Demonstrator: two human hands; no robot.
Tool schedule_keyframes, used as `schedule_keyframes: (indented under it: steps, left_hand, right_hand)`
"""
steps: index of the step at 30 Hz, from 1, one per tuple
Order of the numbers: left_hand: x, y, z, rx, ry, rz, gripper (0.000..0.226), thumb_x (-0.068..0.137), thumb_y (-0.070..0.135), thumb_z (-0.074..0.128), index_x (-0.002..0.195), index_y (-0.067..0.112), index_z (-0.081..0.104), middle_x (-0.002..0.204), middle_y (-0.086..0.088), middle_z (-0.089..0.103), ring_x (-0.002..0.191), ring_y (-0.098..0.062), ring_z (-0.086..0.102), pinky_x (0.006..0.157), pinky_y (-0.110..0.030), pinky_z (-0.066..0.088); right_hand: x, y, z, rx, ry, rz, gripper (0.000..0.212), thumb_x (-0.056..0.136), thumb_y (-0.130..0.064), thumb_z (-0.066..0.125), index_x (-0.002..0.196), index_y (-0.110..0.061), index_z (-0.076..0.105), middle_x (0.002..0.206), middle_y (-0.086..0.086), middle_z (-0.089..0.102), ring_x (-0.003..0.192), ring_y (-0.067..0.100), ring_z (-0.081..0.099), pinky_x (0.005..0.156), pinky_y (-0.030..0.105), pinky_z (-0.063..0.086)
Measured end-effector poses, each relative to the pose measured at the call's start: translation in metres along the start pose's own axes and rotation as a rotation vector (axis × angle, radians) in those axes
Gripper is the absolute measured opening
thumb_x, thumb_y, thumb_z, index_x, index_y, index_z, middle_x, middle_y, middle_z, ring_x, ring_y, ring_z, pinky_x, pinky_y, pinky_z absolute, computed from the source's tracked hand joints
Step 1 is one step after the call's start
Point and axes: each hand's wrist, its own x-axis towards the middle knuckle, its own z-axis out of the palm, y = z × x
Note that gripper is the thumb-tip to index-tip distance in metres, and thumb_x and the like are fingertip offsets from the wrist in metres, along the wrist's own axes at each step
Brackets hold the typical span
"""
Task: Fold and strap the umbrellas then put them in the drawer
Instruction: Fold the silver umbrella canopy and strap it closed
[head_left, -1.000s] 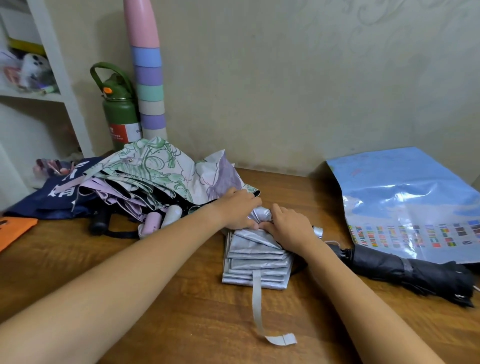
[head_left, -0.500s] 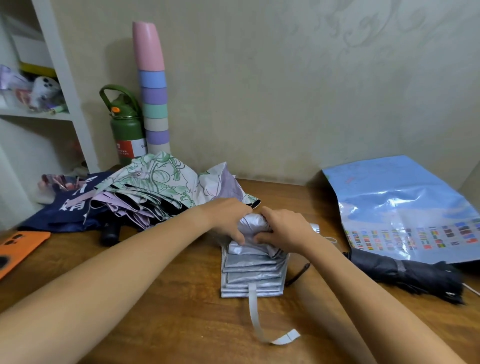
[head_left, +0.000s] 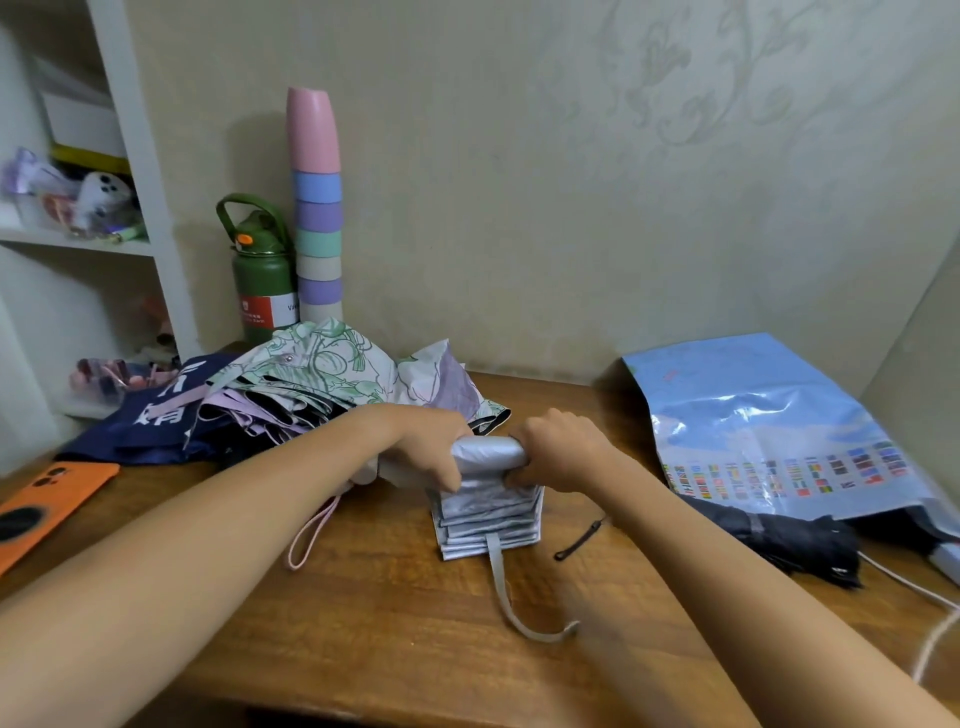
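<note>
while the silver umbrella (head_left: 485, 499) lies mid-table on the wooden table (head_left: 395, 623), its far end is gripped from both sides: the left hand (head_left: 428, 449) and the right hand (head_left: 558, 449) are curled around the rolled top, close together. pleats hang stacked below, and the strap (head_left: 511, 605) trails loose toward the near edge. the roll is best kept tight and even, pleats wound one way, so the strap can be wrapped round snugly. the floral umbrella (head_left: 322, 374) and black umbrella (head_left: 779, 540) sit either side.
</note>
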Motion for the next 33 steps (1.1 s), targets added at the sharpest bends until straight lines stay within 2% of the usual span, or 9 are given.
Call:
schedule_keyframes:
  steps: [4, 8, 10, 14, 17, 20, 25, 31, 33]
  left_hand:
    - [-0.01, 0.006, -0.003, 0.069, 0.046, 0.017, 0.028, 0.077, 0.037, 0.077, 0.082, 0.024, 0.053, 0.079, 0.002, 0.06, 0.075, -0.02, 0.057, 0.065, -0.034, 0.042]
    - [-0.015, 0.017, 0.009, 0.488, 0.375, -0.089, 0.053, 0.076, 0.066, 0.073, 0.089, 0.021, 0.049, 0.088, 0.001, 0.059, 0.081, -0.021, 0.052, 0.063, -0.034, 0.037]
    - [-0.014, 0.02, 0.016, 0.498, 0.442, -0.106, 0.056, 0.077, 0.071, 0.072, 0.091, 0.022, 0.05, 0.094, 0.0, 0.064, 0.081, -0.021, 0.052, 0.065, -0.033, 0.036]
    - [-0.017, 0.015, 0.02, 0.343, 0.352, -0.098, 0.049, 0.074, 0.062, 0.076, 0.094, 0.019, 0.064, 0.089, 0.002, 0.065, 0.079, -0.02, 0.059, 0.062, -0.031, 0.042]
    - [-0.018, 0.01, 0.02, 0.2, 0.271, -0.113, 0.038, 0.071, 0.046, 0.078, 0.079, 0.016, 0.057, 0.071, 0.003, 0.055, 0.06, -0.016, 0.048, 0.053, -0.029, 0.034]
    - [-0.019, 0.003, 0.017, 0.019, 0.116, -0.123, 0.034, 0.066, 0.036, 0.075, 0.072, 0.012, 0.051, 0.062, -0.006, 0.053, 0.053, -0.021, 0.043, 0.052, -0.032, 0.032]
    - [-0.026, 0.003, 0.008, -0.013, -0.121, -0.126, 0.03, 0.067, 0.037, 0.071, 0.064, 0.01, 0.062, 0.051, -0.013, 0.055, 0.045, -0.026, 0.044, 0.056, -0.039, 0.04]
    - [-0.02, 0.02, 0.032, 0.554, 0.391, -0.01, 0.035, 0.081, 0.043, 0.071, 0.099, 0.016, 0.056, 0.094, -0.002, 0.066, 0.085, -0.025, 0.063, 0.06, -0.033, 0.033]
    - [-0.02, 0.022, 0.035, 0.568, 0.415, -0.001, 0.034, 0.083, 0.043, 0.071, 0.1, 0.016, 0.056, 0.097, -0.003, 0.066, 0.089, -0.027, 0.064, 0.063, -0.033, 0.036]
  right_hand:
    - [-0.01, -0.004, -0.016, 0.111, -0.15, 0.001, 0.038, 0.08, -0.047, 0.081, 0.102, -0.02, 0.067, 0.102, 0.003, 0.071, 0.089, 0.022, 0.065, 0.076, 0.036, 0.055]
    - [-0.015, 0.004, -0.022, 0.237, -0.227, 0.036, 0.04, 0.078, -0.046, 0.084, 0.098, -0.017, 0.065, 0.096, 0.002, 0.07, 0.086, 0.023, 0.066, 0.067, 0.031, 0.052]
    - [-0.016, 0.01, -0.022, 0.306, -0.264, 0.05, 0.047, 0.076, -0.047, 0.086, 0.104, -0.015, 0.066, 0.099, 0.005, 0.073, 0.09, 0.026, 0.071, 0.073, 0.035, 0.059]
    - [-0.02, 0.01, -0.02, 0.335, -0.266, -0.013, 0.035, 0.08, -0.042, 0.085, 0.094, -0.023, 0.059, 0.094, 0.002, 0.068, 0.077, 0.017, 0.067, 0.064, 0.031, 0.057]
    - [-0.025, 0.007, -0.015, 0.145, -0.086, -0.09, 0.032, 0.083, -0.045, 0.079, 0.097, -0.025, 0.059, 0.092, -0.002, 0.062, 0.08, 0.018, 0.057, 0.065, 0.033, 0.045]
    - [-0.027, 0.005, -0.006, 0.016, 0.034, -0.113, 0.034, 0.085, -0.048, 0.073, 0.108, -0.024, 0.063, 0.101, 0.0, 0.067, 0.086, 0.02, 0.055, 0.07, 0.034, 0.046]
    - [-0.025, 0.0, 0.001, 0.172, -0.114, -0.08, 0.033, 0.081, -0.043, 0.075, 0.104, -0.021, 0.07, 0.098, 0.002, 0.071, 0.088, 0.021, 0.066, 0.077, 0.042, 0.059]
    - [-0.022, 0.014, 0.002, 0.469, -0.264, 0.041, 0.025, 0.079, -0.031, 0.08, 0.088, -0.013, 0.066, 0.08, 0.008, 0.072, 0.057, 0.019, 0.062, 0.051, 0.03, 0.051]
    - [-0.023, 0.019, 0.004, 0.51, -0.316, 0.023, 0.031, 0.079, -0.035, 0.082, 0.086, -0.009, 0.066, 0.075, 0.011, 0.07, 0.053, 0.019, 0.058, 0.05, 0.03, 0.047]
